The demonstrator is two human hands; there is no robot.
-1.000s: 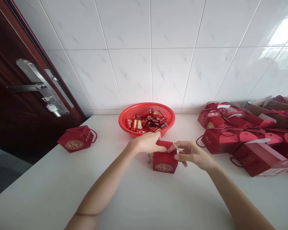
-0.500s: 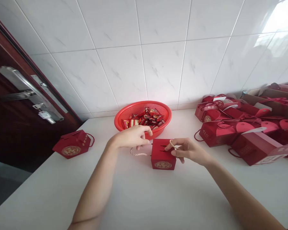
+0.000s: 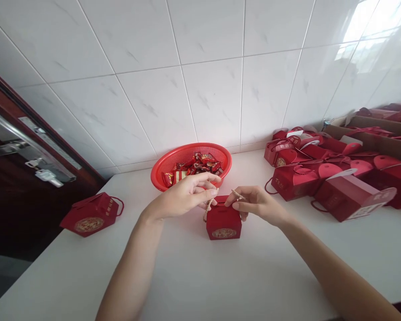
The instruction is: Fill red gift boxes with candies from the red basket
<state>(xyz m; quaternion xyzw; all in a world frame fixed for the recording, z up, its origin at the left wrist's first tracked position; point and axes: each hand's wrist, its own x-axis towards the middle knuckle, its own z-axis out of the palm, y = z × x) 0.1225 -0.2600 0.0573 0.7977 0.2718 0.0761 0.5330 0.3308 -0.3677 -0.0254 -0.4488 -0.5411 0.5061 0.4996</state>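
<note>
A small red gift box (image 3: 224, 226) with a gold emblem on its front stands upright on the white table. Twisted cream cord (image 3: 208, 209) rises from the box's left side into my left hand (image 3: 190, 192), whose thumb and fingers are closed on it above the top. On the right, my right hand (image 3: 255, 203) pinches the other cord end, with its fingertips touching the top of the box near the slot. Behind my left hand is a red plastic basket (image 3: 155, 171) holding wrapped candies (image 3: 203, 162), partly hidden by that hand.
Another red gift box (image 3: 90, 214) with a cord handle stands at the table's left. Several red boxes (image 3: 352, 196) crowd the right side, beside a cardboard carton (image 3: 336, 130). A tiled wall (image 3: 214, 98) borders the back, and a door handle (image 3: 6, 147) is at far left.
My left hand has lifted the left cord, which lay looped on the table, up over the box top. My right hand stays at the right cord. The view has shifted slightly.
</note>
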